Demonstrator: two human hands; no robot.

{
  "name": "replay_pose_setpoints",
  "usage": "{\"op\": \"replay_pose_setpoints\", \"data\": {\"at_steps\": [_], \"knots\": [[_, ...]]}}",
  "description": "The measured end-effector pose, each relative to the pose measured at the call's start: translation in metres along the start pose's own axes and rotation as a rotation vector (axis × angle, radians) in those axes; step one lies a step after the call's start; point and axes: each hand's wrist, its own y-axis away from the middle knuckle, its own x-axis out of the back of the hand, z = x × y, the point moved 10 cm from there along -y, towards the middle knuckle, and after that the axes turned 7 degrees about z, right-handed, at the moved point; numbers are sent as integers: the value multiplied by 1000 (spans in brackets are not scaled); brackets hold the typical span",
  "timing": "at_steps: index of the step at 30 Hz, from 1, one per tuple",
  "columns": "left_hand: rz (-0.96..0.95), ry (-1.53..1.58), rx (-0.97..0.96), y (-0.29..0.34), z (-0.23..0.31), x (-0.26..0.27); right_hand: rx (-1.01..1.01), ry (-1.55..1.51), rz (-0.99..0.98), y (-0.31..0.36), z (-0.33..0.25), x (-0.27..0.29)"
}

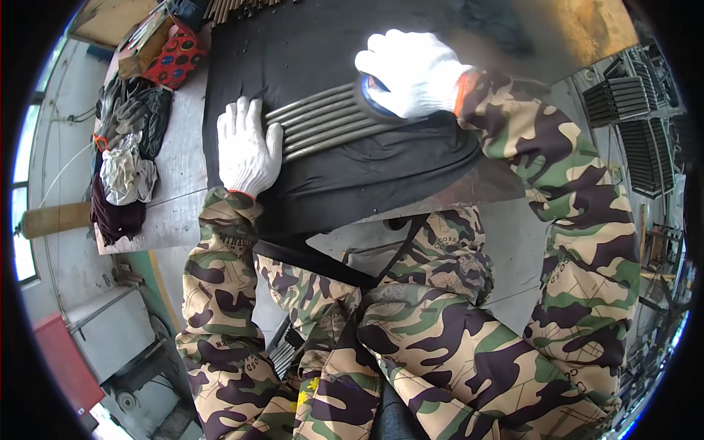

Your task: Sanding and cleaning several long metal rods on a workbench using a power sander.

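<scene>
Several grey metal rods (323,126) lie side by side on a black cloth (352,183), slanting up to the right. My left hand (248,150), in a white knitted glove, rests flat at their left ends with its fingers stretched out. Over their right part, my right hand (414,73), gloved the same way, is curled around a dark round pad with a blue edge (375,94). The pad sits on top of the rods; its underside is hidden, and so are the rods' right ends.
More thin rods (238,9) lie at the table's far edge. To the left are a heap of dark and white gloves (128,165) and a red patterned bag (176,55). Stacked dark bars (623,99) stand on a rack at right. The table's near edge (158,235) faces my lap.
</scene>
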Motion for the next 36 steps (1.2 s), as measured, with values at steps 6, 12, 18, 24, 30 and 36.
{"op": "replay_pose_setpoints", "data": {"at_steps": [6,12,18,24,30,36], "knots": [[-61,-30,3,5,15,12,-24,-6,-84,0,6,2],[-100,12,18,6,15,17,-47,10,-165,0,9,-2],[-68,62,-8,8,3,18,26,-18,-139,7,-14,4],[-147,32,3,7,8,15,5,23,-78,5,-3,3],[-159,60,22,11,12,15,20,45,-13,-7,7,-3],[-136,99,39,6,12,22,68,24,-22,-14,-21,2]]}}
